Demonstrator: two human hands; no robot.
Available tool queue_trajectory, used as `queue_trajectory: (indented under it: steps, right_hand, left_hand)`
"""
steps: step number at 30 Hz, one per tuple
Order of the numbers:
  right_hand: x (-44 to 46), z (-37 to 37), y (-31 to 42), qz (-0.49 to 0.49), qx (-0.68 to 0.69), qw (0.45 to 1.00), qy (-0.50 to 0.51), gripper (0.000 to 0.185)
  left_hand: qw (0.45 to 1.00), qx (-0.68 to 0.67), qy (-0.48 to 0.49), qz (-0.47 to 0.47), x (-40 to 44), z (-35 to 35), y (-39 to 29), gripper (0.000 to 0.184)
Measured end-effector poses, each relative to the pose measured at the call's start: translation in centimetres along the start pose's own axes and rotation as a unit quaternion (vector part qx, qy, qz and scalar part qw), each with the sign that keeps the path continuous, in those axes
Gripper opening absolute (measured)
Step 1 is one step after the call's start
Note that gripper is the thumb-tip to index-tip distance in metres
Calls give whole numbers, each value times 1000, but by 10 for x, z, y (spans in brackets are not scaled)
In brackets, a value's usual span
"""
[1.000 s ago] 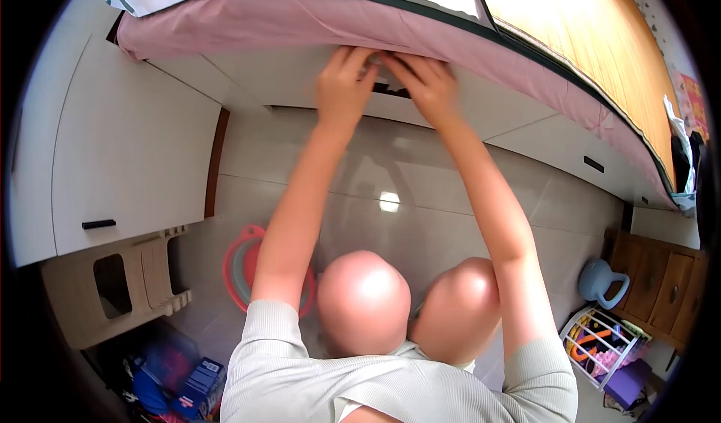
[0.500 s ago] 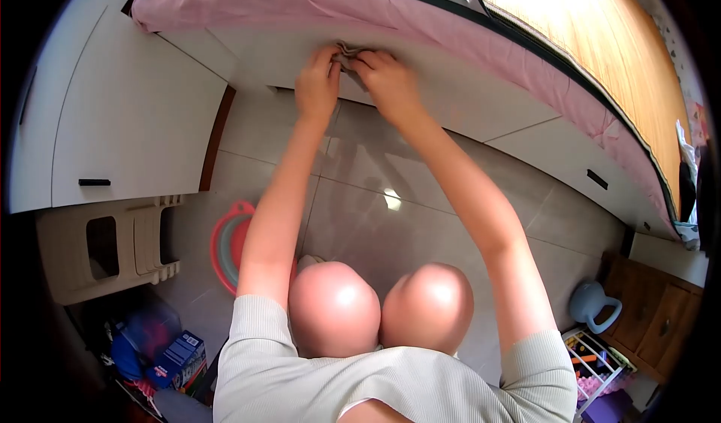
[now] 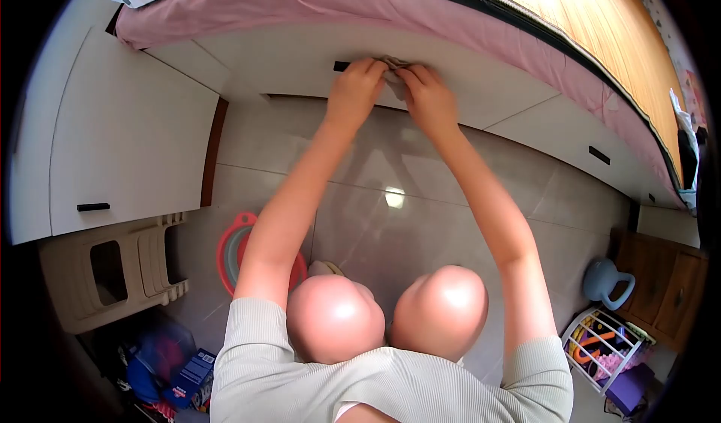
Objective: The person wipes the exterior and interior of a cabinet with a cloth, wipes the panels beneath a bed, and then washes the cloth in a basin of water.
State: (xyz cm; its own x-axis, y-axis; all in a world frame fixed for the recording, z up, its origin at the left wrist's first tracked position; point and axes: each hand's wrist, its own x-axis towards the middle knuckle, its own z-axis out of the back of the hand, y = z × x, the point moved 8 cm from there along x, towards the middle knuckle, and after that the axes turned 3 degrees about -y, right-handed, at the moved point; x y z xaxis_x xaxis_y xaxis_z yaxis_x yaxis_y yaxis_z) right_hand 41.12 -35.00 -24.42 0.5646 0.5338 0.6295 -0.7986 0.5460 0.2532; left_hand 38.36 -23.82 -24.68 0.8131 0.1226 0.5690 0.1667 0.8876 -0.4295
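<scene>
Both of my hands meet at a crumpled grey-brown cloth point(image 3: 393, 76) held against the white drawer front point(image 3: 481, 93) under the bed. My left hand point(image 3: 356, 87) pinches the cloth's left side, just beside a black handle point(image 3: 342, 66) that it partly covers. On the other side, my right hand point(image 3: 431, 100) is closed on the cloth with its fingers bent. A short end of the fabric hangs between the two hands.
A pink-covered mattress edge point(image 3: 248, 3) runs above the drawers. On the tiled floor sits a red and grey basin point(image 3: 227, 254), partly behind my left arm. A beige plastic stool point(image 3: 67, 273) lies left; a blue-grey kettlebell-shaped object point(image 3: 598, 279) and a white wire basket point(image 3: 593, 359) stand right.
Both hands and the cloth have shifted right along the drawer front. The black handle now shows beside my left hand, and my knees are farther apart.
</scene>
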Motion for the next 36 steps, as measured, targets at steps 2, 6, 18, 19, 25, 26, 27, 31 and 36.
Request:
queue_trajectory:
  steps: [2, 6, 18, 19, 25, 26, 27, 31, 36]
  right_hand:
    - [7, -10, 16, 35, 15, 999, -11, 36]
    - [29, -46, 59, 103, 12, 994, -14, 33]
    - [21, -110, 111, 244, -29, 969, 11, 25]
    - [13, -104, 115, 246, -14, 969, 0, 28]
    - [-7, -117, 61, -152, 261, 953, -36, 43]
    - [-7, -123, 57, -152, 256, 954, -22, 41]
    - [-6, -126, 51, -151, 250, 956, -8, 39]
    - [-10, -119, 27, -124, 282, 951, -24, 28]
    - [-40, -88, -7, -168, 174, 966, -89, 13]
  left_hand:
    - [1000, 12, -15, 14, -3, 12, 18, 19]
    - [989, 35, -114, 84, -20, 42, 66, 21]
    - [928, -98, -228, 277, -59, 21, 145, 19]
    - [924, -117, -230, 283, -61, 18, 147, 19]
    - [950, -121, -188, 216, -61, 6, 142, 21]
    - [950, -125, -188, 215, -61, 5, 142, 21]
    - [950, -130, -188, 214, -61, 4, 141, 22]
    - [941, -150, -164, 253, -58, -5, 138, 21]
    - [936, -172, -143, 273, -52, -30, 105, 19]
